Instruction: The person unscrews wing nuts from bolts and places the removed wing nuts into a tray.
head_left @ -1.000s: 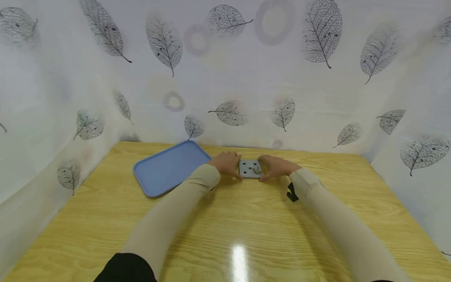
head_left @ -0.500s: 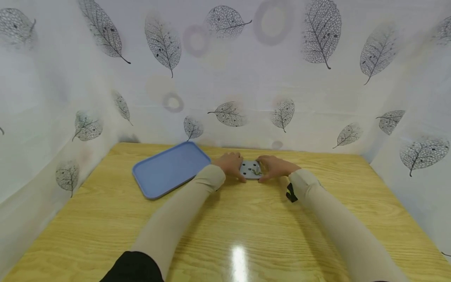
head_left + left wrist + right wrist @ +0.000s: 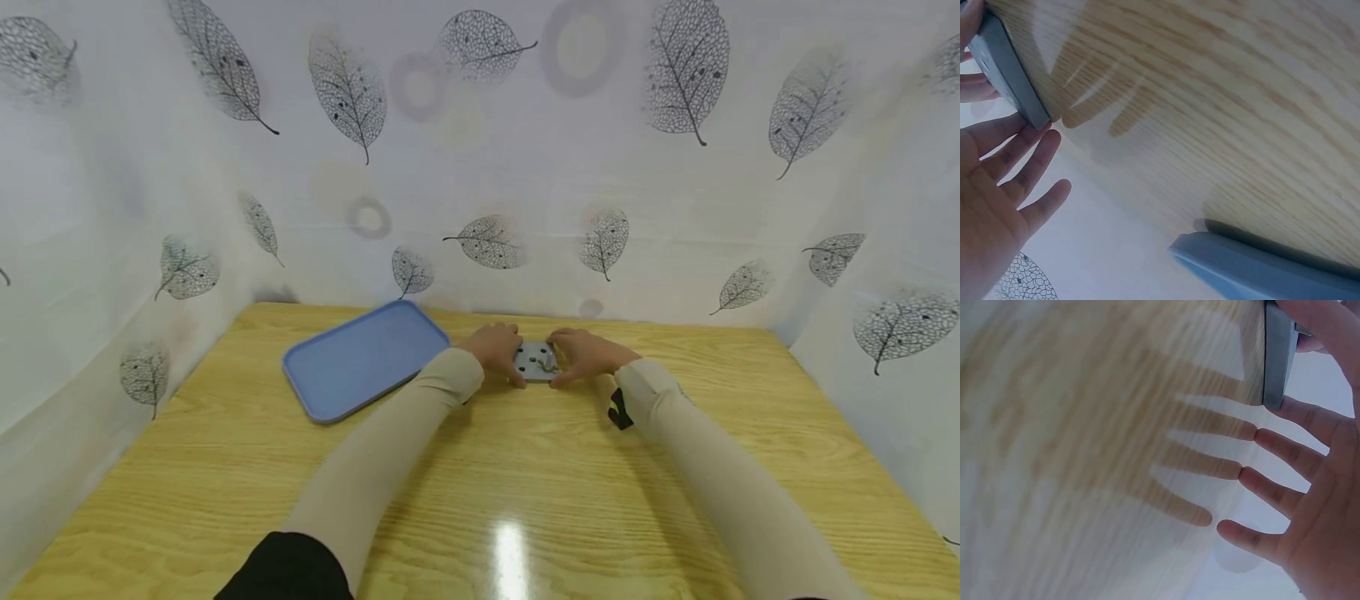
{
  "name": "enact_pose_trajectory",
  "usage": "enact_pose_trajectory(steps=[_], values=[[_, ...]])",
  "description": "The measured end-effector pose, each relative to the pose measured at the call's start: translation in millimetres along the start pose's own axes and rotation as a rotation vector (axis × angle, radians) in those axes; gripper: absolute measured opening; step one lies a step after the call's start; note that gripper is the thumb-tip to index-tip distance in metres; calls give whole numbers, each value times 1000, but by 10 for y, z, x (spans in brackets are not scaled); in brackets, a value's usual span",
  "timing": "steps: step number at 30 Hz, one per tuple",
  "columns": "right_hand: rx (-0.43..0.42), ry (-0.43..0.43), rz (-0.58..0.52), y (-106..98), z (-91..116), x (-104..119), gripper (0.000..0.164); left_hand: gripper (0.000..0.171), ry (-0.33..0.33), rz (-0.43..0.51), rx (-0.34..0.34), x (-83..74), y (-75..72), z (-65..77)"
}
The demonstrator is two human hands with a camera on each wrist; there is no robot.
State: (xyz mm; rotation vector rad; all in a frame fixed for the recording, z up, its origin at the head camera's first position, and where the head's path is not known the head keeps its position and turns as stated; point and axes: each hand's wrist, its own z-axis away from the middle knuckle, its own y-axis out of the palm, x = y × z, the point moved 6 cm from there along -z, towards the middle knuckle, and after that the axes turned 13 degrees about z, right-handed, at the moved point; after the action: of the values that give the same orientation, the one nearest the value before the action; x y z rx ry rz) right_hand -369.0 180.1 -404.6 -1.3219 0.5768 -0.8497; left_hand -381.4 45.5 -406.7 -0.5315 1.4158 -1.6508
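A small grey block (image 3: 531, 367) with several dark holes in its top lies on the table between my two hands. A small metal piece (image 3: 548, 363) sits near its right end; its kind is too small to tell. My left hand (image 3: 491, 347) pinches the block's left end, thumb at the near edge and index finger at the far edge. Its other fingers (image 3: 1038, 162) spread away from the block. At the right end, my right hand (image 3: 588, 354) pinches in the same way, with the remaining fingers (image 3: 1279, 487) fanned out above the table.
A blue tray (image 3: 367, 358) lies at the left, close by my left forearm. The wood-grain table (image 3: 570, 483) ends at a pale leaf-printed curtain (image 3: 525, 167) behind the block. A black strap-like piece (image 3: 619, 410) shows at my right wrist.
My left hand has shifted a little to the right and now covers more of the block's left end. The right hand and the block have hardly moved.
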Motion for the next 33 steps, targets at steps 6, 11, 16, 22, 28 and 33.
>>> enact_pose_trajectory(steps=[6,11,16,22,28,33], values=[[-28,8,-16,16,-1,-18,79,62,14,-20,-2,7,8,-18],[-46,6,-18,14,22,-11,80,62,44,-58,-23,3,-4,-7],[-55,31,13,-41,110,38,81,66,102,-67,-86,-28,-65,77],[-109,14,60,-185,333,204,78,71,158,-77,-162,-154,-155,344],[-175,-33,100,-316,586,407,76,76,187,-58,-238,-301,-219,679],[-251,-57,151,-471,792,602,74,79,238,-30,-341,-407,-297,967]])
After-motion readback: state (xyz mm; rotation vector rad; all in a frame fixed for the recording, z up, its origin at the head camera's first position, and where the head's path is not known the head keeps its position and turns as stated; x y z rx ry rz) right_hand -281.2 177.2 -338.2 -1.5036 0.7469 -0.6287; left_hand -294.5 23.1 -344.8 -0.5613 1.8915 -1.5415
